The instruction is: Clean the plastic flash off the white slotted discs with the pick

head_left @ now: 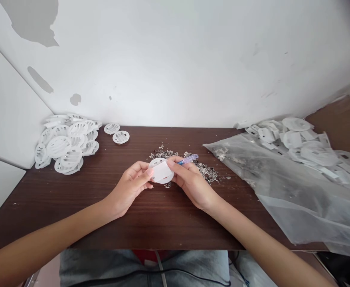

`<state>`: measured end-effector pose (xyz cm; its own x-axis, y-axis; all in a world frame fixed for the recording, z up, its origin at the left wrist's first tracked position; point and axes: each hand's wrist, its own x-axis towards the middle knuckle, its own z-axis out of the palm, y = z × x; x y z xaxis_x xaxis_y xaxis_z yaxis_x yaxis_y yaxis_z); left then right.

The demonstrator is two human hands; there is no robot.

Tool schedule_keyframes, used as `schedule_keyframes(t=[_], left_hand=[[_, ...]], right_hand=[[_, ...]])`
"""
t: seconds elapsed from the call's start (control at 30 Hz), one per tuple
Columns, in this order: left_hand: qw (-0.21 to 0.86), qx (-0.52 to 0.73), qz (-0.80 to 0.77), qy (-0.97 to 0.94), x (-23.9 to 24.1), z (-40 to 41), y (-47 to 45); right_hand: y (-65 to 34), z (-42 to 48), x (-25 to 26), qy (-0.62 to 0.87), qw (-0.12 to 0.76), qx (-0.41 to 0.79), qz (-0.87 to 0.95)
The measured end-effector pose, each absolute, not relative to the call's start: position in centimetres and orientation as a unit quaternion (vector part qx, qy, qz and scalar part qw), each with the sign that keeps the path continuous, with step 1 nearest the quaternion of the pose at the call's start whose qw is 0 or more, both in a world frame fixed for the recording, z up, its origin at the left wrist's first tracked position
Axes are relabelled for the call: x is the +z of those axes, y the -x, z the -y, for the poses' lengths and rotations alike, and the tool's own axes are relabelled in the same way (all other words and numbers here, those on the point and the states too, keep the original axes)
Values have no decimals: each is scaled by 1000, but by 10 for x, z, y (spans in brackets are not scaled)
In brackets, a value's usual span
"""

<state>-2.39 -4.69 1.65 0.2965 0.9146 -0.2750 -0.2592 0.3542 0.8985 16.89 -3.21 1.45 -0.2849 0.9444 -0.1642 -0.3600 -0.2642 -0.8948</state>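
Observation:
My left hand (132, 185) pinches the left edge of a round white plastic disc (161, 171) held just above the dark wooden table (151, 223). My right hand (189, 181) grips the disc's right side and also holds a small tool with a translucent blue-purple handle (188, 160), its handle pointing right and away. Both hands have their fingers closed. A scatter of small grey trimmings (204, 170) lies on the table right behind the hands.
A heap of white slotted discs (65, 143) sits at the far left, with two loose discs (117, 133) beside it. A clear plastic bag (291, 183) and a pile of white parts (306, 147) fill the right side. A white wall stands behind.

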Motion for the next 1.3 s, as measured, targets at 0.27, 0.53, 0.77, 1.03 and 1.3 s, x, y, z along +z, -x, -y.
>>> schedule_keyframes(t=[0.27,0.53,0.77,1.03,1.3], left_hand=[[708,412,-421,-390,16,46,25],[704,408,-435,-385,17,44,25],[634,412,-454,-472,16,38,30],[369,414,-419,-719,14,27,46],[162,380,-356,-838,15,10,64]], right_hand=[[-170,31,13,375,470,689,405],[-169,31,14,370,468,688,412],[-169,29,12,358,466,682,436],[-167,29,14,357,458,642,501],[-169,28,17,342,485,643,483]])
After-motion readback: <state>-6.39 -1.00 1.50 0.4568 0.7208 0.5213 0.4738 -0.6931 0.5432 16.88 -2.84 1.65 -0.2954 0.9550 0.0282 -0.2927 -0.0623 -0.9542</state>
